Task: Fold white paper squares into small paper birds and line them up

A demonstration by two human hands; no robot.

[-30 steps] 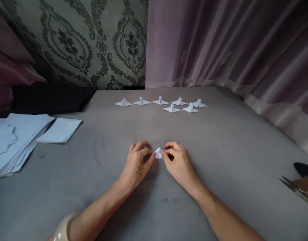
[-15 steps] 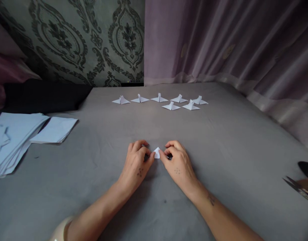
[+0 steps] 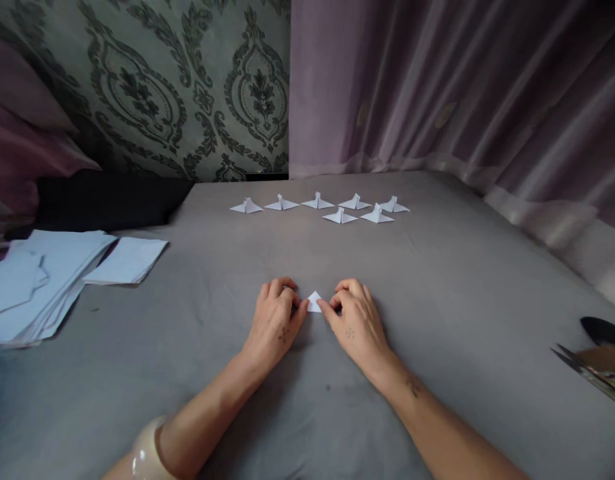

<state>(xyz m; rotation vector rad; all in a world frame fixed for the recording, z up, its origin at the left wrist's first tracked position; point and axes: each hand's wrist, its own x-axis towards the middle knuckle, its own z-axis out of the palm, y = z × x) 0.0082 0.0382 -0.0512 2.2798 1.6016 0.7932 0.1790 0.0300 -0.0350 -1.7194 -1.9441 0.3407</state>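
Note:
Between my two hands is a small folded piece of white paper (image 3: 315,302), its pointed corner facing away from me. My left hand (image 3: 277,313) pinches its left side between thumb and curled fingers. On the right side, my right hand (image 3: 355,317) grips it the same way. Both thumbs cover its lower edges, so only the middle shows. Farther back stand several folded white paper birds (image 3: 317,201) in two rows, wings spread.
A stack of white paper sheets (image 3: 62,267) lies on the left, with smaller cut sheets (image 3: 127,260) beside it. Black cloth (image 3: 112,199) lies behind them. Scissors (image 3: 582,367) rest at the right edge near a round black object (image 3: 602,331). Purple curtain (image 3: 387,80) borders the grey surface.
The camera view has shifted slightly, so the surroundings sit a little lower and nearer the middle. Both hands still pinch the small folded paper, with barely any movement.

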